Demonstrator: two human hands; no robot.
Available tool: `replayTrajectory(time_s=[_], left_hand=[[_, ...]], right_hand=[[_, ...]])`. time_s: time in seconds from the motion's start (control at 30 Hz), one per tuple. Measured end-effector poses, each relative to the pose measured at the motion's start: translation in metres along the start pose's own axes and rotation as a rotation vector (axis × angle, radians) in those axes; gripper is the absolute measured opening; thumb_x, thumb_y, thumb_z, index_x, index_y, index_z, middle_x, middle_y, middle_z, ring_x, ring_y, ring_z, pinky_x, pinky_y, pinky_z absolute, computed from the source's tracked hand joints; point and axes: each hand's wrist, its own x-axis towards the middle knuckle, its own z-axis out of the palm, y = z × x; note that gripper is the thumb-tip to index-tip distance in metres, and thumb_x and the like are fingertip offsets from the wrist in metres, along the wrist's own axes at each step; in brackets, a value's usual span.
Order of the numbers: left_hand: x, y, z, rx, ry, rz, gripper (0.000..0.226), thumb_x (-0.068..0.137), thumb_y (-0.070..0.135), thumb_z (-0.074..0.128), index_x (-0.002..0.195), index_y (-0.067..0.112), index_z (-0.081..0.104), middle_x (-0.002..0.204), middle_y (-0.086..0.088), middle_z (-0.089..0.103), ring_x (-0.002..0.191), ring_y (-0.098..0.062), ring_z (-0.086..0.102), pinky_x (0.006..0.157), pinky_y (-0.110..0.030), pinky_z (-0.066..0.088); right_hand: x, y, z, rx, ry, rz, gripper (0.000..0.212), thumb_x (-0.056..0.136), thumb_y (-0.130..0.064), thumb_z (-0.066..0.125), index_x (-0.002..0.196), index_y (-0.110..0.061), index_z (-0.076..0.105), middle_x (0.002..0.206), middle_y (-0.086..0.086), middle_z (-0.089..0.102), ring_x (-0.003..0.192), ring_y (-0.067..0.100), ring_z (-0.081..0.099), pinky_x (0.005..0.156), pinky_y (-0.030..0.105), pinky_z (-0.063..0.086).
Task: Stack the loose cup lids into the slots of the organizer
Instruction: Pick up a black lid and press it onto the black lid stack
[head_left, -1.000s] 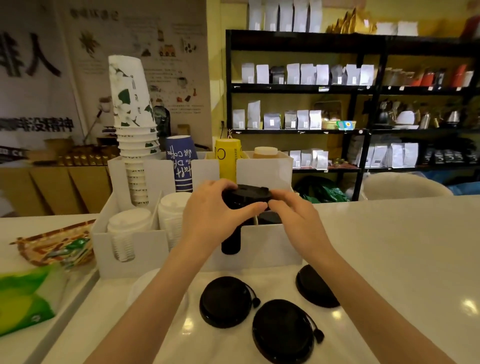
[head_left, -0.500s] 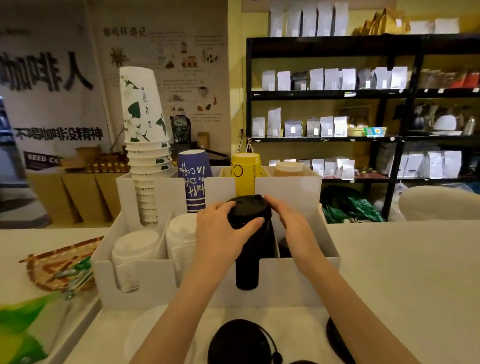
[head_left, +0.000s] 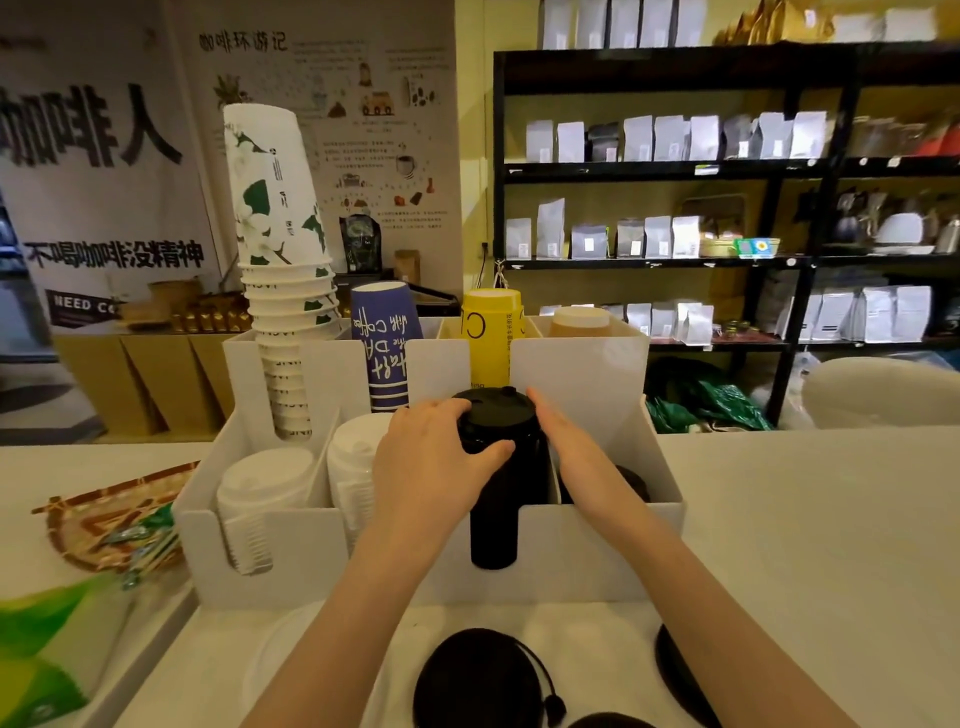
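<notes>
A white organizer (head_left: 291, 540) stands on the counter. Its third front slot holds a tall stack of black lids (head_left: 496, 499). My left hand (head_left: 434, 462) wraps around the top of that stack, thumb across its front. My right hand (head_left: 563, 441) lies flat against the stack's right side, fingers straight. Two white lid stacks (head_left: 260, 493) fill the front slots to the left. A few black lids (head_left: 631, 480) lie low in the rightmost slot, partly hidden by my right wrist. Loose black lids (head_left: 480, 675) lie on the counter in front; another (head_left: 675, 670) peeks from behind my right forearm.
The organizer's back slots hold a tall white-and-green cup stack (head_left: 280, 270), blue cups (head_left: 384, 353), yellow cups (head_left: 491, 338) and a brown stack (head_left: 579, 319). A woven tray (head_left: 104, 519) and a green packet (head_left: 47, 649) lie at left. A translucent lid (head_left: 280, 670) lies near my left forearm.
The view has tilted up and closer, so the loose lids dropped to the bottom edge. Both hands pressed the black lid down onto the stack and stay on it.
</notes>
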Motion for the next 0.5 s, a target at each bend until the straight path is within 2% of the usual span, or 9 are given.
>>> replayTrajectory(time_s=[0.07,0.13,0.2,0.23,0.27,0.33,0.37,0.4,0.5], left_hand=[[-0.0001,0.0008,-0.0016,-0.01,-0.013,0.013,0.056,0.075,0.043,0.062,0.124,0.02,0.05,0.123,-0.002,0.059,0.114,-0.02,0.048,0.095,-0.033,0.04],[0.0012,0.001,-0.0039,-0.058,-0.037,0.014,0.054,0.076,0.038,0.063,0.124,0.017,0.05,0.124,-0.004,0.059,0.115,-0.02,0.048,0.096,-0.032,0.038],[0.0029,0.0008,-0.0063,-0.113,-0.061,0.003,0.051,0.076,0.033,0.064,0.122,0.015,0.052,0.122,-0.006,0.06,0.113,-0.02,0.049,0.093,-0.029,0.038],[0.0033,0.0003,-0.0072,-0.137,-0.072,-0.002,0.049,0.076,0.032,0.065,0.121,0.014,0.053,0.121,-0.006,0.06,0.111,-0.02,0.05,0.089,-0.026,0.037],[0.0036,-0.0004,-0.0075,-0.157,-0.08,-0.005,0.048,0.076,0.032,0.065,0.12,0.014,0.054,0.12,-0.006,0.061,0.109,-0.019,0.051,0.085,-0.024,0.036],[0.0043,-0.0021,-0.0066,-0.187,-0.091,-0.019,0.052,0.075,0.036,0.066,0.12,0.014,0.054,0.12,-0.006,0.061,0.106,-0.017,0.051,0.083,-0.023,0.036],[0.0042,-0.0027,-0.0061,-0.198,-0.095,-0.027,0.054,0.075,0.037,0.065,0.121,0.014,0.053,0.121,-0.006,0.061,0.104,-0.015,0.051,0.083,-0.023,0.037],[0.0044,-0.003,-0.0056,-0.204,-0.099,-0.032,0.054,0.075,0.037,0.065,0.122,0.014,0.052,0.121,-0.006,0.06,0.103,-0.014,0.05,0.082,-0.022,0.037],[0.0046,-0.0046,-0.0051,-0.196,-0.098,-0.024,0.054,0.075,0.038,0.066,0.122,0.014,0.052,0.121,-0.005,0.061,0.106,-0.015,0.051,0.081,-0.021,0.035]], right_hand=[[0.0005,0.0018,-0.0006,-0.014,0.02,-0.002,0.047,0.093,-0.04,0.028,0.138,-0.026,0.03,0.146,-0.002,0.036,0.136,0.015,0.029,0.111,0.03,0.021],[0.0,0.0027,-0.0015,-0.052,0.027,-0.051,0.043,0.093,-0.04,0.028,0.132,-0.028,0.041,0.136,-0.002,0.048,0.124,0.004,0.042,0.102,0.017,0.028],[-0.0024,-0.0006,-0.0016,-0.1,0.051,-0.111,0.032,0.095,-0.033,0.027,0.111,-0.031,0.054,0.11,-0.002,0.059,0.096,-0.013,0.051,0.081,-0.002,0.033],[-0.0026,-0.0016,-0.0017,-0.118,0.074,-0.141,0.032,0.096,-0.03,0.027,0.104,-0.027,0.058,0.101,0.0,0.061,0.086,-0.012,0.053,0.071,-0.005,0.035],[-0.0017,-0.0004,-0.0022,-0.143,0.102,-0.176,0.036,0.096,-0.03,0.027,0.1,-0.019,0.061,0.097,0.006,0.062,0.085,-0.005,0.055,0.068,-0.002,0.039],[-0.0018,0.0013,-0.0015,-0.22,0.138,-0.244,0.048,0.093,-0.037,0.026,0.098,-0.005,0.061,0.096,0.017,0.064,0.089,0.016,0.058,0.077,0.018,0.046],[-0.0017,0.0022,-0.0014,-0.253,0.146,-0.267,0.052,0.09,-0.04,0.025,0.097,-0.003,0.06,0.096,0.02,0.064,0.09,0.023,0.058,0.08,0.027,0.045],[-0.0015,0.0033,-0.0016,-0.273,0.153,-0.277,0.052,0.089,-0.041,0.025,0.097,-0.005,0.061,0.095,0.019,0.065,0.091,0.024,0.058,0.081,0.03,0.045],[-0.0026,0.004,-0.0015,-0.319,0.17,-0.281,0.049,0.089,-0.04,0.024,0.1,-0.014,0.063,0.096,0.011,0.067,0.092,0.014,0.059,0.081,0.024,0.046]])
